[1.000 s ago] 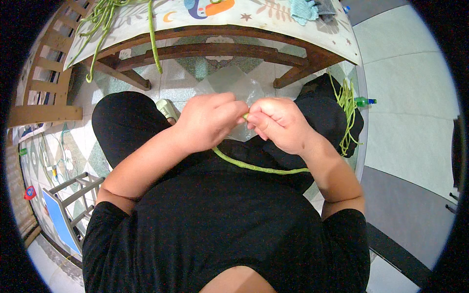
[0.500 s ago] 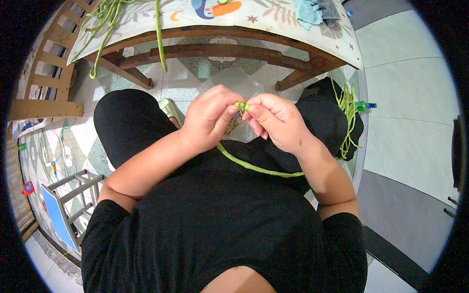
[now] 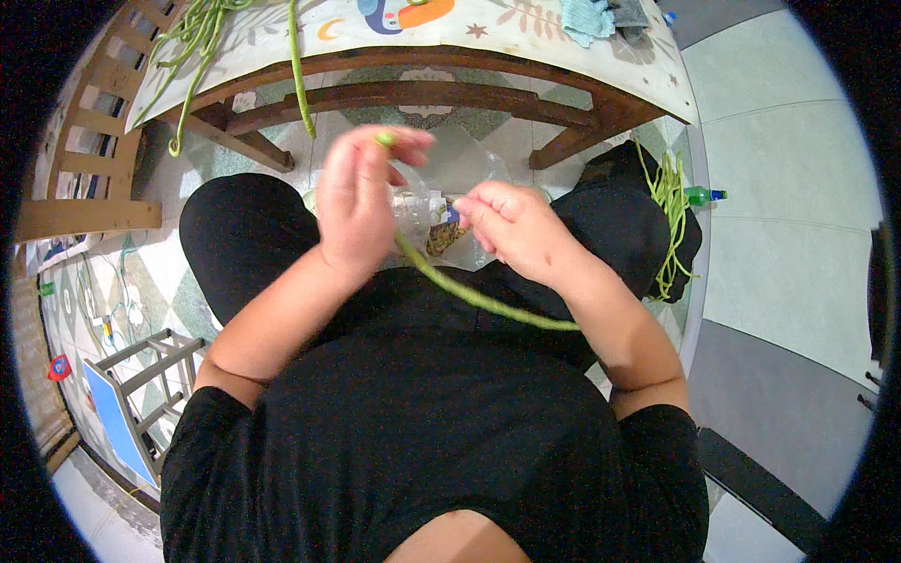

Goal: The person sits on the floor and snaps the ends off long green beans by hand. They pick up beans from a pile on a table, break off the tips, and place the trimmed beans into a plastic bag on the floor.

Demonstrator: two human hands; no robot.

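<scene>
Raised to the left of centre, my left hand [image 3: 352,202] is wrapped round a long green bean [image 3: 469,297], its fingertips partly outstretched and slightly blurred. A green end of bean shows at the thumb, and the rest trails down across my lap toward my right forearm. My right hand [image 3: 516,230] is apart from it, thumb and fingers pressed together; whatever they pinch, if anything, is too small to tell. Below and between the hands, a clear plastic bag [image 3: 460,155] lies between my knees, with small brownish pieces [image 3: 444,236] showing in it.
More long beans [image 3: 668,220] lie over my right knee, beside a green bottle [image 3: 699,196]. Ahead stands a wooden table with a printed cover [image 3: 432,36], bearing a bunch of beans [image 3: 199,42] and a blue cloth [image 3: 588,21]. A blue-topped stool [image 3: 122,422] is at left.
My hands have come apart from the bean end they both pinched. The left one has moved left and up with the bean, while the right has shifted only slightly.
</scene>
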